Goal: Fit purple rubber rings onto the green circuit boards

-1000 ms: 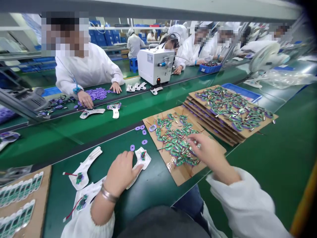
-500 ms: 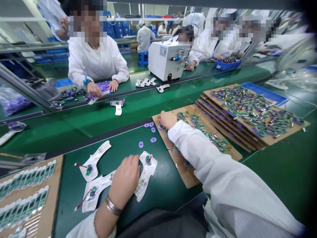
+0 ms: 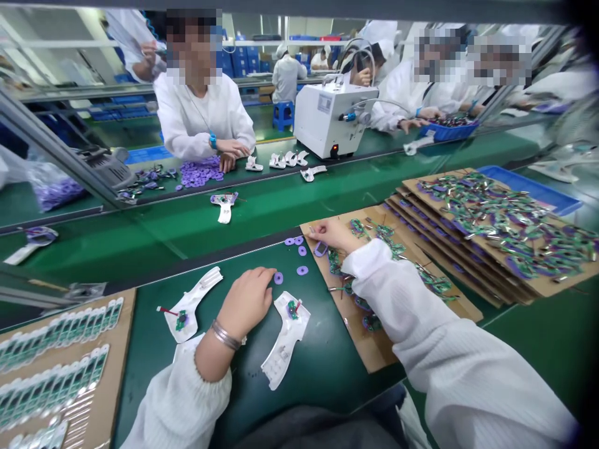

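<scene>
My left hand (image 3: 248, 299) reaches over the green bench, fingers loosely bent and not closed. Its index fingertip is at the edge of a purple oval ring (image 3: 279, 278). Several similar rings (image 3: 302, 270) lie beyond it. My right hand (image 3: 333, 234) is over the near cardboard sheet (image 3: 349, 312), thumb and fingers pinched; what they pinch cannot be made out. Just below it sits a purple-framed part (image 3: 321, 249) among green circuit boards (image 3: 384, 231). Between my arms lies a white curved shell (image 3: 285, 343) with a small board inside. Another shell (image 3: 187, 312) lies left; a third is mostly hidden under my left forearm.
A cardboard stack (image 3: 449, 249) covered with circuit boards stands right, before a blue tray (image 3: 528, 187). Cardboard with rows of boards (image 3: 60, 374) lies left. Across the green conveyor (image 3: 262, 215), a person sits by purple rings (image 3: 199, 173) and a white machine (image 3: 327, 118).
My left hand has moved from beside the white shell forward to a purple ring. My right hand stays over the cardboard. The view has shifted slightly; the person opposite has drawn their hands together.
</scene>
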The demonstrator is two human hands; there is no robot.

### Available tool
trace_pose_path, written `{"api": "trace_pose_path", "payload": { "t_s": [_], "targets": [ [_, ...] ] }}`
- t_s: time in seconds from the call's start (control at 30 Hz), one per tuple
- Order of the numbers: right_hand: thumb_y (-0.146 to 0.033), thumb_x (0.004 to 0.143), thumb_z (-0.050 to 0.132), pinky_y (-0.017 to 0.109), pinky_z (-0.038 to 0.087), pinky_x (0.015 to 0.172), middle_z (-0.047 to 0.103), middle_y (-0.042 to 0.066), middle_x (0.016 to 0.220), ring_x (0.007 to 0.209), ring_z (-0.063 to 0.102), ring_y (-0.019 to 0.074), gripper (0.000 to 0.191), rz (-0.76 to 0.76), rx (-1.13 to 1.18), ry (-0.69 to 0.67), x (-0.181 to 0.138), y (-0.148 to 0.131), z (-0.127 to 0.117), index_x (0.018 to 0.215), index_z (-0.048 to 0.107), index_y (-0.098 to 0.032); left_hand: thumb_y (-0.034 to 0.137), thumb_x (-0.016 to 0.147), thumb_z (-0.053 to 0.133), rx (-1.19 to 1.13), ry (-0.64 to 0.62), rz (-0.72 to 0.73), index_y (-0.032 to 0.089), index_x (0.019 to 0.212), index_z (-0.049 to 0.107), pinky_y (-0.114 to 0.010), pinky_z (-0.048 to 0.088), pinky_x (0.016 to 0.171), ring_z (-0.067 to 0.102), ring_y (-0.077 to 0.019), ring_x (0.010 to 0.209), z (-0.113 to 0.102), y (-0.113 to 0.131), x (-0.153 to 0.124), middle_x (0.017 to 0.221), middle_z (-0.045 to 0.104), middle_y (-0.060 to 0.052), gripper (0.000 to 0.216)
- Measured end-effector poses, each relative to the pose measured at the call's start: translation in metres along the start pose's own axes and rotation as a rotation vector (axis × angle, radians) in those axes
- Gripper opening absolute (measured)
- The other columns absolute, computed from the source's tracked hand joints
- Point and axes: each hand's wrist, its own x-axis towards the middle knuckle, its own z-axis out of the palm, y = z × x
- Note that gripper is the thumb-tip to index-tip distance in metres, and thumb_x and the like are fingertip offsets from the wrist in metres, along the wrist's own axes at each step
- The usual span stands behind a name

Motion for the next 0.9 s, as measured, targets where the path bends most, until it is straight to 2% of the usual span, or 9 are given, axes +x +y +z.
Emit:
{"api": "trace_pose_path", "payload": {
  "t_s": [0.13, 0.2, 0.27, 0.33, 0.47, 0.6, 0.73, 0.8, 0.9],
  "targets": [
    [-0.049, 0.09, 0.053, 0.025, 0.052, 0.067, 0.07, 0.008, 0.086, 0.079, 0.067, 0.017, 0.039, -0.113, 0.249, 0.12, -0.024, -0.012, -0.031, 0.103, 0.061, -0.013, 0.015, 0.089, 0.047, -0.019, -0.016, -0.028, 0.016, 0.126, 0.057, -0.039, 0.045, 0.101, 0.058, -0.0263, 0.114, 0.005, -0.007, 0.005, 0.123, 0.063, -0.011, 0.039],
    [-0.05, 0.09, 0.055, 0.028, 0.053, 0.071, 0.068, 0.005, 0.085, 0.081, 0.067, 0.0169, 0.043, -0.215, 0.406, 0.239, -0.048, -0.022, -0.048, 0.116, 0.06, -0.015, 0.018, 0.09, 0.048, -0.036, 0.003, -0.028, 0.017, 0.126, 0.057, -0.039, 0.045, 0.101, 0.057, -0.0262, 0.113, 0.01, -0.006, 0.011, 0.121, 0.063, -0.011, 0.037],
    [-0.045, 0.089, 0.06, 0.029, 0.053, 0.072, 0.067, 0.003, 0.079, 0.077, 0.066, 0.0172, 0.037, -0.277, 0.48, 0.339, -0.075, -0.033, -0.061, 0.116, 0.063, -0.019, 0.022, 0.09, 0.051, -0.054, 0.017, -0.02, 0.018, 0.125, 0.058, -0.038, 0.046, 0.098, 0.058, -0.0258, 0.11, 0.018, -0.004, 0.02, 0.117, 0.063, -0.011, 0.036],
    [-0.039, 0.09, 0.059, 0.031, 0.053, 0.073, 0.069, 0.003, 0.083, 0.08, 0.067, 0.0187, 0.027, -0.285, 0.402, 0.379, -0.101, -0.043, -0.066, 0.11, 0.068, -0.023, 0.021, 0.088, 0.053, -0.064, 0.022, -0.024, 0.017, 0.118, 0.062, -0.037, 0.048, 0.093, 0.059, -0.0254, 0.103, 0.027, -0.001, 0.031, 0.111, 0.062, -0.011, 0.032],
    [-0.031, 0.091, 0.056, 0.034, 0.053, 0.078, 0.072, 0.003, 0.09, 0.086, 0.067, 0.021, 0.022, -0.362, 0.161, 0.255, -0.132, -0.057, -0.05, 0.108, 0.071, -0.027, 0.011, 0.088, 0.046, -0.084, 0.054, -0.064, 0.014, 0.101, 0.066, -0.037, 0.05, 0.087, 0.061, -0.024, 0.094, 0.04, -0.002, 0.04, 0.098, 0.063, -0.011, 0.025],
    [-0.025, 0.086, 0.061, 0.029, 0.054, 0.07, 0.072, 0.0, 0.081, 0.074, 0.068, 0.0173, 0.028, -0.333, 0.16, 0.069, -0.136, -0.059, -0.017, 0.114, 0.066, -0.027, 0.011, 0.088, 0.045, -0.13, 0.136, -0.104, 0.015, 0.1, 0.064, -0.033, 0.049, 0.089, 0.062, -0.021, 0.094, 0.035, -0.007, 0.031, 0.1, 0.063, -0.01, 0.022],
    [-0.021, 0.085, 0.06, 0.028, 0.054, 0.067, 0.072, 0.001, 0.079, 0.071, 0.068, 0.0165, 0.023, -0.236, 0.175, 0.079, -0.139, -0.047, -0.004, 0.107, 0.066, -0.022, 0.015, 0.089, 0.048, -0.193, 0.216, -0.091, 0.018, 0.103, 0.062, -0.032, 0.05, 0.083, 0.063, -0.0194, 0.089, 0.019, -0.002, 0.025, 0.099, 0.064, -0.007, 0.021],
    [-0.023, 0.086, 0.059, 0.029, 0.055, 0.069, 0.073, 0.002, 0.082, 0.074, 0.069, 0.0173, 0.022, -0.219, 0.174, 0.128, -0.144, -0.039, -0.008, 0.106, 0.067, -0.021, 0.016, 0.089, 0.047, -0.183, 0.145, -0.026, 0.02, 0.102, 0.064, -0.032, 0.049, 0.08, 0.063, -0.0198, 0.088, 0.015, 0.006, 0.03, 0.095, 0.067, -0.005, 0.022],
    [-0.026, 0.087, 0.059, 0.031, 0.056, 0.074, 0.074, 0.003, 0.09, 0.079, 0.07, 0.0184, 0.021, -0.196, 0.143, 0.198, -0.153, -0.031, -0.015, 0.105, 0.068, -0.021, 0.023, 0.089, 0.053, -0.118, -0.051, 0.095, 0.02, 0.101, 0.067, -0.032, 0.048, 0.078, 0.063, -0.022, 0.087, 0.019, 0.02, 0.047, 0.093, 0.068, -0.006, 0.019]
  ]
}}
